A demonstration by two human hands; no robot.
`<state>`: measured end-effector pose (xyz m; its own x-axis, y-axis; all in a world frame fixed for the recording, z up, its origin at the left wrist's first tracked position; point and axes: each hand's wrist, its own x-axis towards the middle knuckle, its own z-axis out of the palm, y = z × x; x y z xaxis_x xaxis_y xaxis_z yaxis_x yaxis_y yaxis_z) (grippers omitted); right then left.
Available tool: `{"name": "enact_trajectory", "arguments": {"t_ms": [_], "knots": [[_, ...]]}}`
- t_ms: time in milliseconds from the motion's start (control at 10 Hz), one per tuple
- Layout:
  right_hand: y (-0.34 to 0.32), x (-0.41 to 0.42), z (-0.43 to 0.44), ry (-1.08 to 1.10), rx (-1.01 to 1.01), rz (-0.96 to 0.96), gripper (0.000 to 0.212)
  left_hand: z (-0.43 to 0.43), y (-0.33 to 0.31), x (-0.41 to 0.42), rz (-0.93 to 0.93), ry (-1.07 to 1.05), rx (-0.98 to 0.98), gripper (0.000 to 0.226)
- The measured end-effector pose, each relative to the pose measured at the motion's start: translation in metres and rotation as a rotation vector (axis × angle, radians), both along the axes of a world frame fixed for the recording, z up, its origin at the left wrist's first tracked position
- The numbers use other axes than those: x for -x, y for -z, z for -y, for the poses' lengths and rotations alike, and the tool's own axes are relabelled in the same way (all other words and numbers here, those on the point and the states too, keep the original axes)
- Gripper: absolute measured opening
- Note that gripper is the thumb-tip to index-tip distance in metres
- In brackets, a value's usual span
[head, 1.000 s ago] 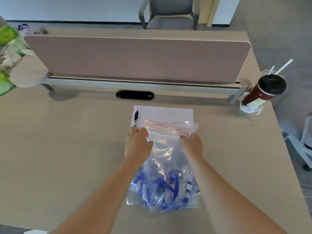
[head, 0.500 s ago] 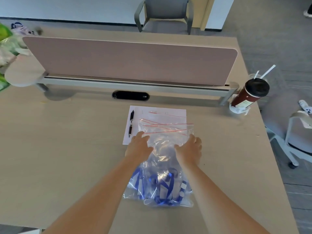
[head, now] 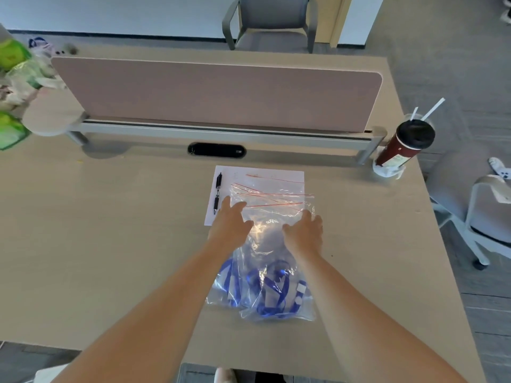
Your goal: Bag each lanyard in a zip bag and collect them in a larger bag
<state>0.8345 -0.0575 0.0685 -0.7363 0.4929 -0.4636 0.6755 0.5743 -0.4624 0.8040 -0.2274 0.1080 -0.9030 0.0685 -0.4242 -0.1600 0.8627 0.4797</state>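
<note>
A large clear zip bag (head: 269, 236) with a red seal line lies flat on the table in front of me. Its near end holds several blue lanyards (head: 269, 293) in small clear bags. My left hand (head: 231, 221) rests on the bag's left side with fingers spread flat. My right hand (head: 305, 230) lies on the bag's right side, also flat and spread. Neither hand grips anything. More empty zip bags (head: 272, 189) with red seal lines lie just beyond, partly under the big bag's mouth.
A white sheet of paper (head: 213, 214) with a black pen (head: 218, 193) lies under the bags. A pink divider panel (head: 215, 92) crosses the table behind. A dark red cup (head: 402, 146) with straws stands at the right edge. Green packets (head: 11, 134) sit far left. Office chairs stand beyond and right.
Both hands let go of the bag's mouth, opened and laid flat on the bag. The bag settled flat on the table.
</note>
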Motion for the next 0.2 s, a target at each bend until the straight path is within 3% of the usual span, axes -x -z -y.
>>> {"name": "enact_trajectory", "arguments": {"t_ms": [200], "knots": [[-0.059,-0.017,0.019,-0.036,0.052,-0.089,0.053,0.009,-0.049,-0.018,-0.051,-0.066,-0.177,0.049]]}}
